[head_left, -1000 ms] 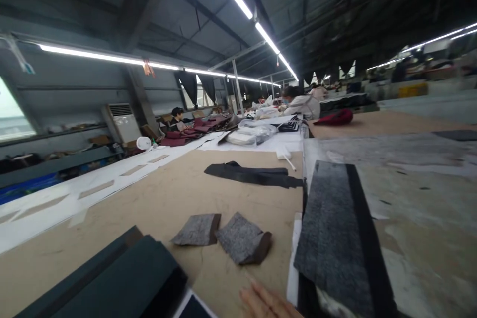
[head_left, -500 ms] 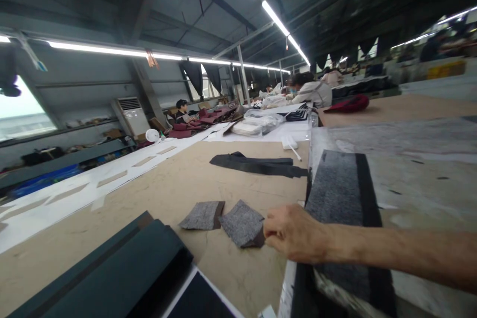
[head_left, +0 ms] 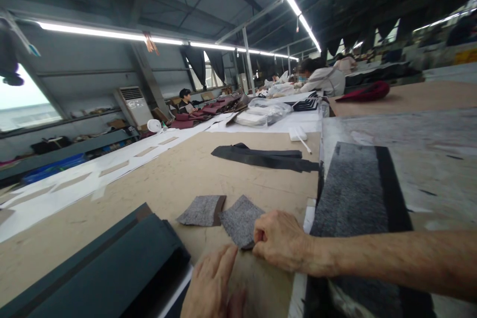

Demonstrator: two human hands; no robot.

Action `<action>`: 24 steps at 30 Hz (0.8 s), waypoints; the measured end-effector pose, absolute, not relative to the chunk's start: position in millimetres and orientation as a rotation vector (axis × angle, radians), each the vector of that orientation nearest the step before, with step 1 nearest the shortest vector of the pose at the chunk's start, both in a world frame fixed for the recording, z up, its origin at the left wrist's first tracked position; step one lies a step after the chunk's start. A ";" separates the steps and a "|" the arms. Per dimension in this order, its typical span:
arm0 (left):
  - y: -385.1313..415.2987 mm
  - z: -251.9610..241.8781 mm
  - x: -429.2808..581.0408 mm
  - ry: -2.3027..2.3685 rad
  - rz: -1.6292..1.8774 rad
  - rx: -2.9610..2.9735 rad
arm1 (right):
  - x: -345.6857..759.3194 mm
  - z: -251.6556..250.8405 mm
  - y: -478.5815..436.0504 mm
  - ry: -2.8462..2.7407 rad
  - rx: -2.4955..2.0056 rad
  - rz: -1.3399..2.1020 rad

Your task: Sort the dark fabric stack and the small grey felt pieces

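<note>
Two small grey felt pieces lie side by side on the brown worktable (head_left: 167, 179). My right hand (head_left: 281, 241) reaches in from the right and pinches the near corner of the right felt piece (head_left: 240, 218). The left felt piece (head_left: 201, 210) lies untouched beside it. My left hand (head_left: 212, 285) comes up from the bottom edge with its fingers stretched out flat on the table, just short of the pinched piece, holding nothing.
A long grey felt strip with a black edge (head_left: 359, 194) lies to the right. A dark green stack (head_left: 112, 268) sits at the lower left. A black fabric strip (head_left: 264, 156) lies farther back. Other people sit at distant tables.
My right hand has stayed pinched on the right felt piece and drifted slightly nearer. My left hand has come back into view at the bottom, fingers flat.
</note>
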State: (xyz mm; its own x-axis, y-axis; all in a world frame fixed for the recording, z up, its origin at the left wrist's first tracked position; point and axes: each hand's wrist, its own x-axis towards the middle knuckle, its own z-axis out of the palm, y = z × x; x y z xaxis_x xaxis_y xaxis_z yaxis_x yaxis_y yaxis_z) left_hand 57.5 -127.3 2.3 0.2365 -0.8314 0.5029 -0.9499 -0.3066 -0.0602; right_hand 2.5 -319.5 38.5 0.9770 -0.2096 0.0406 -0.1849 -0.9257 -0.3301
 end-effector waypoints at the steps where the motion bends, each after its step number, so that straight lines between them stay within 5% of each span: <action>1: -131.8 0.7 63.1 -1.696 0.669 2.219 | 4.0 35.6 -321.0 0.236 -2.786 -0.116; 7: -157.5 -0.4 71.5 -1.480 0.365 2.266 | 3.2 21.2 -328.0 -0.170 -2.787 -0.199; 24: -180.1 14.2 66.8 -1.053 0.038 2.390 | 15.1 9.0 -323.6 -0.038 -2.438 -0.374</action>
